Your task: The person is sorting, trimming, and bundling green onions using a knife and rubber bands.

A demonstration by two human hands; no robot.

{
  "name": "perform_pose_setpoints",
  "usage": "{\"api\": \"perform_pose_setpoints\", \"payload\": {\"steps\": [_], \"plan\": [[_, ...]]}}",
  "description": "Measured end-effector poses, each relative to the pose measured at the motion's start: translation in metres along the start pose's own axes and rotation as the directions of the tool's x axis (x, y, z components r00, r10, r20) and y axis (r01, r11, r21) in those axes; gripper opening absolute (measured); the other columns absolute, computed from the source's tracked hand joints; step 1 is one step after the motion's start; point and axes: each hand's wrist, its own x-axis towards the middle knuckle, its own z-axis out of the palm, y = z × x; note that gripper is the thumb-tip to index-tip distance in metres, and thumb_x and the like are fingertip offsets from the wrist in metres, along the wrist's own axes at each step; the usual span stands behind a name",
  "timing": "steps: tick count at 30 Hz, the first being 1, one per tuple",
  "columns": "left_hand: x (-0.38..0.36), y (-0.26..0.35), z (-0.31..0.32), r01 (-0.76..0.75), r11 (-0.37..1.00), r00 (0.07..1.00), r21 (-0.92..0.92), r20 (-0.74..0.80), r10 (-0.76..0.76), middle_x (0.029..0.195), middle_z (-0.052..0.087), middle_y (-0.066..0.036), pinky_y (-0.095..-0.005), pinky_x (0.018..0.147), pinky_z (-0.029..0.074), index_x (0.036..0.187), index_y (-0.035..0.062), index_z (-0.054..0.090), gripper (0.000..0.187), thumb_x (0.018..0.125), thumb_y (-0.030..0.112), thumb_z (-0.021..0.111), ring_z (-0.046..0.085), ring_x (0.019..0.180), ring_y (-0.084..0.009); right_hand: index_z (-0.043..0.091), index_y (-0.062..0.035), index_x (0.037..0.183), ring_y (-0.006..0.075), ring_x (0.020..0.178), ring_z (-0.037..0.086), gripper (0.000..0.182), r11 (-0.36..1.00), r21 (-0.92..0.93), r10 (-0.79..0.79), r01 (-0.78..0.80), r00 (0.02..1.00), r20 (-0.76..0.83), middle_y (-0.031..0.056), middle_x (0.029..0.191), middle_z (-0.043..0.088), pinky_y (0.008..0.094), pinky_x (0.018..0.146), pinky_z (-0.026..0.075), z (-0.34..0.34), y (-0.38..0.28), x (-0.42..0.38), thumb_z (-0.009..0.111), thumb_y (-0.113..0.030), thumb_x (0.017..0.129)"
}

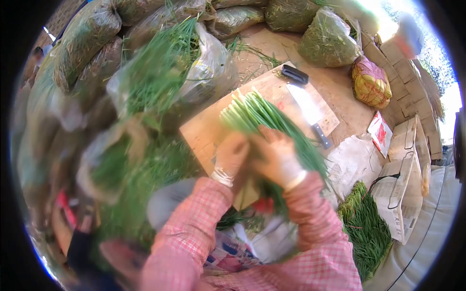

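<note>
Green chive stalks (262, 121) lie in a thick bundle across the wooden cutting board (204, 131) at the middle of the frame, their pale cut ends fanned toward the upper left. Both hands sit on the lower part of that bundle, side by side and almost touching. The left hand (230, 155) presses against the bundle's left edge with its fingers curled, though motion blur keeps me from telling whether they truly clasp the stalks. The right hand (276, 157) lies over the top of the bundle, its fingers (266, 136) bent down around the greens and gripping them. Pink checked sleeves (320, 218) run down toward the bottom of the frame. Just beside the bundle, on the upper right part of the board, a cleaver (308, 109) lies flat, blade up and dark handle pointing lower right. A black object (294, 73) rests near the board's top corner. More loose chives (364, 228) are heaped at lower right next to a white plastic crate (405, 194). Clear bags stuffed with greens (160, 72) crowd the upper left.
</note>
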Motion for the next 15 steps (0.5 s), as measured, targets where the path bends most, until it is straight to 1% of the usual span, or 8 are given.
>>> {"api": "perform_pose_setpoints", "payload": {"steps": [1,2,4,6,8,9,11,15], "plan": [[-0.002,0.000,0.002,0.091,0.990,0.996,-0.108,-0.001,-0.091,0.078,0.056,-0.009,-0.0285,0.059,0.045,0.079,0.0006,0.058,0.005,0.080,0.006,0.059,0.055,0.065,-0.0168,0.054,-0.0110,0.114,0.0300,0.108,0.047,0.055,0.978,0.205,0.051,-0.049,0.999,-0.005,0.0129,0.117,0.050,0.0423,0.088,0.039,-0.018,0.015,0.008,0.072,-0.022,0.063],[-0.004,0.004,0.006,0.238,0.898,0.968,-0.371,0.021,-0.248,0.073,0.058,-0.006,-0.0251,0.053,0.045,0.083,0.0012,0.059,0.006,0.084,0.007,0.058,0.055,0.060,-0.0116,0.058,-0.0104,0.108,0.0305,0.100,0.053,0.042,0.918,0.395,0.101,-0.044,0.987,-0.126,0.0148,0.108,0.056,0.0396,0.085,0.043,-0.019,0.041,0.017,0.068,-0.016,0.068],[-0.005,0.014,0.003,0.396,0.771,0.909,-0.499,0.096,-0.405,0.074,0.060,-0.007,-0.0250,0.056,0.047,0.087,0.0006,0.059,0.009,0.085,0.009,0.057,0.057,0.062,-0.0129,0.062,-0.0058,0.096,0.0280,0.081,0.060,0.022,0.675,0.572,0.604,-0.466,0.794,-0.065,0.0145,0.088,0.063,0.0347,0.075,0.047,-0.010,0.082,0.031,0.060,-0.009,0.075],[-0.004,0.015,0.005,0.445,0.686,0.881,-0.575,0.145,-0.450,0.076,0.062,-0.010,-0.0246,0.061,0.049,0.094,-0.0001,0.058,0.014,0.086,0.012,0.057,0.059,0.065,-0.0145,0.065,-0.0027,0.083,0.0283,0.073,0.062,0.016,0.783,0.505,0.549,-0.363,0.785,-0.288,0.0185,0.078,0.063,0.0355,0.070,0.048,0.057,0.174,0.039,0.058,-0.016,0.078],[-0.002,0.014,0.007,0.407,0.698,0.899,-0.589,0.123,-0.421,0.078,0.061,-0.006,-0.0245,0.062,0.048,0.094,0.0000,0.059,0.014,0.086,0.011,0.059,0.058,0.068,-0.0124,0.067,-0.0037,0.080,0.0309,0.074,0.062,0.021,0.650,0.337,0.736,-0.681,0.675,-0.056,0.0206,0.080,0.063,0.0371,0.072,0.048,0.058,0.177,0.053,0.058,-0.022,0.078],[-0.002,0.014,0.007,0.389,0.702,0.906,-0.596,0.110,-0.409,0.078,0.060,-0.004,-0.0245,0.063,0.048,0.093,0.0000,0.060,0.013,0.085,0.011,0.061,0.058,0.069,-0.0113,0.068,-0.0055,0.084,0.0222,0.070,0.063,0.022,0.651,0.252,0.747,-0.716,0.663,-0.048,0.0127,0.072,0.066,0.0326,0.067,0.048,0.094,0.207,0.053,0.058,-0.025,0.078],[-0.001,0.012,0.005,0.417,0.685,0.892,-0.598,0.124,-0.434,0.080,0.060,-0.004,-0.0252,0.065,0.049,0.091,-0.0006,0.058,0.011,0.085,0.009,0.060,0.058,0.072,-0.0118,0.068,-0.0068,0.085,0.0225,0.074,0.063,0.020,0.658,0.094,0.753,-0.748,0.653,-0.078,0.0127,0.078,0.066,0.0329,0.072,0.047,0.135,0.225,0.053,0.061,-0.024,0.078],[-0.005,0.000,0.005,0.387,0.669,0.908,-0.635,0.135,-0.397,0.084,0.058,-0.005,-0.0267,0.069,0.050,0.092,-0.0012,0.055,0.011,0.084,0.003,0.059,0.058,0.076,-0.0136,0.068,-0.0077,0.085,0.0229,0.082,0.063,0.021,0.482,0.230,0.832,-0.845,0.524,0.181,0.0129,0.086,0.067,0.0330,0.079,0.045,0.087,0.163,0.070,0.067,-0.026,0.075]]}}
